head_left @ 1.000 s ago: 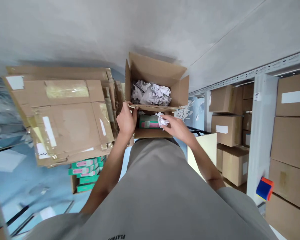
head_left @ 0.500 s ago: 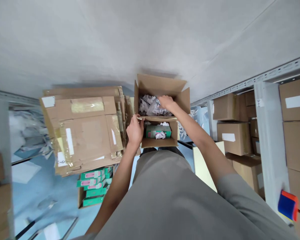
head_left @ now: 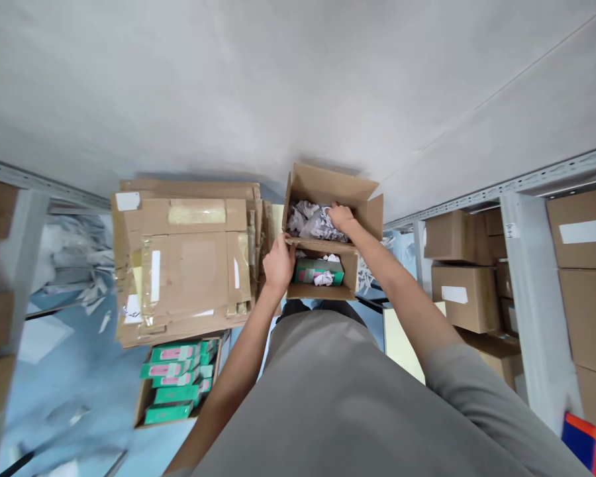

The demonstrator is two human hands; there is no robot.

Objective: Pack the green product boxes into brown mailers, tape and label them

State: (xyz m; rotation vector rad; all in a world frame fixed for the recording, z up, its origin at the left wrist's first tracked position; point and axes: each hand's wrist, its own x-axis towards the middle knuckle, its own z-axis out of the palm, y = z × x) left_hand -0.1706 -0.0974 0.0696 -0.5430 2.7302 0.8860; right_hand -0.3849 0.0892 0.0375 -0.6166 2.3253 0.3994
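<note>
head: left hand [head_left: 279, 264] pinches carton rim [head_left: 322, 245]; right hand [head_left: 341, 216] among crumpled paper [head_left: 305, 220], grip unclear

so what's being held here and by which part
The left hand pinches the left end of the cardboard edge beyond the green box; the right hand is in crumpled paper; whether it grips any cannot be told.

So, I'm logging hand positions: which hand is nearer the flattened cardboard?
Left. The left hand is just right of the flattened cardboard, touching an open box; the right hand is farther right, at crumpled paper.
</note>
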